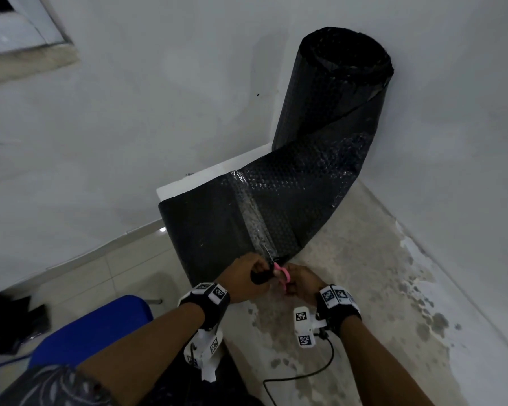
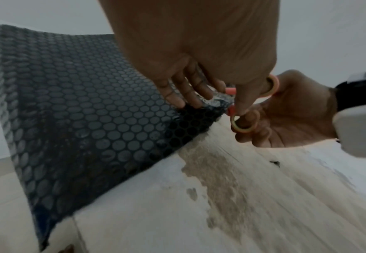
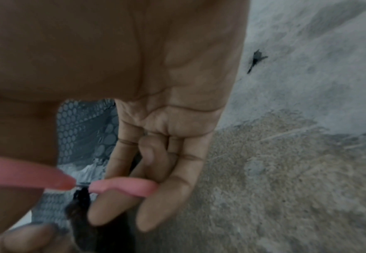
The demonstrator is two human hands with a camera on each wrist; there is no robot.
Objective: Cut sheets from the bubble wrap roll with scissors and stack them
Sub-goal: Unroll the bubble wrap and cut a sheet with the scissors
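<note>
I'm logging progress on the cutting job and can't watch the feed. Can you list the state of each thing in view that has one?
bubble wrap roll: upright in the corner, partly unrolled.
unrolled sheet: stretched toward the person, still joined to the roll, near edge at the blades.
scissors: pink handles held, blades at the sheet's near edge.
left hand: pinches the sheet's edge.
right hand: fingers through the scissor loops.

Ahead of the fingers, the unrolled bubble wrap sheet (image 1: pixel 247 206) blocks the way up to the upright roll (image 1: pixel 335 89) in the wall corner. Bare stained floor (image 1: pixel 379 273) lies open to their right; a blue chair (image 1: pixel 91 332) crowds their left rear.
</note>
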